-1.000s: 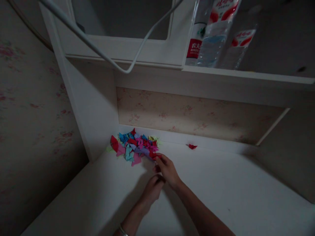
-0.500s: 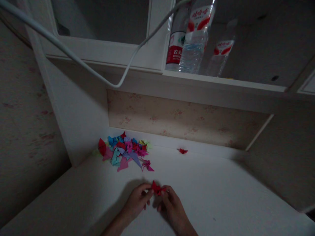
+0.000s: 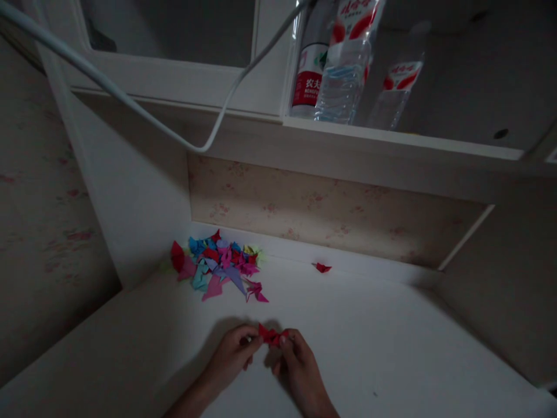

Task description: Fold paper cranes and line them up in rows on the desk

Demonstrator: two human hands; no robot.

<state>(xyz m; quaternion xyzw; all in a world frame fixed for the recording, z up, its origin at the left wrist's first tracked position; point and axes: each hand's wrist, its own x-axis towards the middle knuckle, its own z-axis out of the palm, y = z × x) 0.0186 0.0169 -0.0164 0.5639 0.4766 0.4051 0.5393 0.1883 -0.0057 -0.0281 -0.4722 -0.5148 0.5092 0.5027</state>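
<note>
Between my two hands is a small red origami crane (image 3: 272, 337), pinched at both ends just above the white desk. Thumb and fingers of my left hand (image 3: 232, 352) close on its left tip. My right hand (image 3: 298, 364) grips its right end between thumb and forefinger. Beyond my hands lies a heap of folded paper cranes (image 3: 217, 264) in blue, red, pink, purple, teal and yellow. At the heap's near right edge rests a magenta paper crane (image 3: 256, 290). A single red paper crane (image 3: 322, 267) sits apart, near the back ledge.
The white desk (image 3: 369, 331) runs back to a low ledge below floral wallpaper. Overhead, a shelf (image 3: 404, 139) holds plastic bottles (image 3: 342, 87). A white cable (image 3: 143, 107) hangs in a loop at upper left. Side panels bound the desk left and right.
My hands have drawn back from the heap toward me, now holding the red crane between them. The magenta crane at the heap's right edge has come into sight. The camera view has shifted.
</note>
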